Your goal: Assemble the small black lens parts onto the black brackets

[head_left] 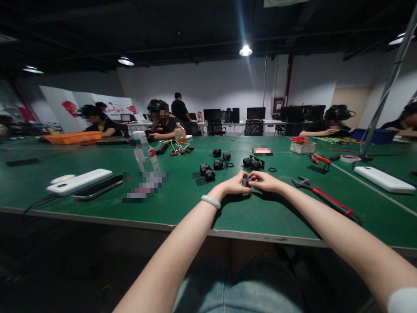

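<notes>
My left hand (233, 184), with a pale bangle on its wrist, and my right hand (265, 181) meet just above the green table. The fingers of both are closed around a small black part (246, 181), whose exact kind I cannot make out. Just beyond them lies a pair of rounded black parts (253, 163) on a flat black piece. To the left rest more rounded black parts (206, 170), some with thin flat prongs. A black ring (272, 169) lies close to my right hand, and a smaller ring (231, 164) sits further left.
Adjustable pliers (325, 198) with red-black handles lie right of my right arm, with red cutters (321, 160) behind. A clear bottle (145, 154), phone (98, 187) and white power bank (80, 181) stand or lie left. A small box (302, 145) is further back. Co-workers sit across the table (182, 204).
</notes>
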Action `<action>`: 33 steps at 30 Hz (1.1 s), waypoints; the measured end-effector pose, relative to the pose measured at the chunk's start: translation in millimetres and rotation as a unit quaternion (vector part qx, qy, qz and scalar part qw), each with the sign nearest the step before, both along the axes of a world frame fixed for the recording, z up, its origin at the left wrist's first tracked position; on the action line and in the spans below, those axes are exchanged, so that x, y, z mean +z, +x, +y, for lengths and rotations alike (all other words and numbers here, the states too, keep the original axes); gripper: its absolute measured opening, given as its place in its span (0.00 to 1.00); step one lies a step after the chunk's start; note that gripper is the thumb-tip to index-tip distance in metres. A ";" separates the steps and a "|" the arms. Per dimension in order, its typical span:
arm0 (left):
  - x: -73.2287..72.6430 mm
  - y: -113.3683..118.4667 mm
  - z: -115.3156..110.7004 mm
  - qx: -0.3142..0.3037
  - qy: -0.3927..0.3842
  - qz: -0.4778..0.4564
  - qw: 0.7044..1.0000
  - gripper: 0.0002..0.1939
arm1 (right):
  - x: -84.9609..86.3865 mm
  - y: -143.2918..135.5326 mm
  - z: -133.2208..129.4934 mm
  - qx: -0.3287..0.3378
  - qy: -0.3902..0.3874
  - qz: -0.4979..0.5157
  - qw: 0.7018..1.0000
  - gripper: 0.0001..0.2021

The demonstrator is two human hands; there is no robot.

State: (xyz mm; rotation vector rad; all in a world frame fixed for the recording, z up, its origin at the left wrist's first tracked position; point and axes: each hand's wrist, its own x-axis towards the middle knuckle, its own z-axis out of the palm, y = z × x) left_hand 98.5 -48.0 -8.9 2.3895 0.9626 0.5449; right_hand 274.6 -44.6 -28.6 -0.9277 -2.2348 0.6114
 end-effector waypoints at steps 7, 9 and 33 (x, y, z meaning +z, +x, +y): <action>-0.2 0.1 0.1 0.000 -0.001 -0.001 1.000 0.26 | 0.1 0.1 1.2 -0.006 0.002 -0.006 1.000 0.15; 0.8 0.0 -0.9 -0.001 -0.003 -0.004 1.000 0.26 | 0.7 -0.3 0.8 -0.007 0.001 -0.006 1.000 0.15; 3.4 -0.7 -2.7 -0.005 -0.006 0.000 1.000 0.27 | -2.2 -0.8 4.5 -0.011 -0.004 -0.013 1.000 0.15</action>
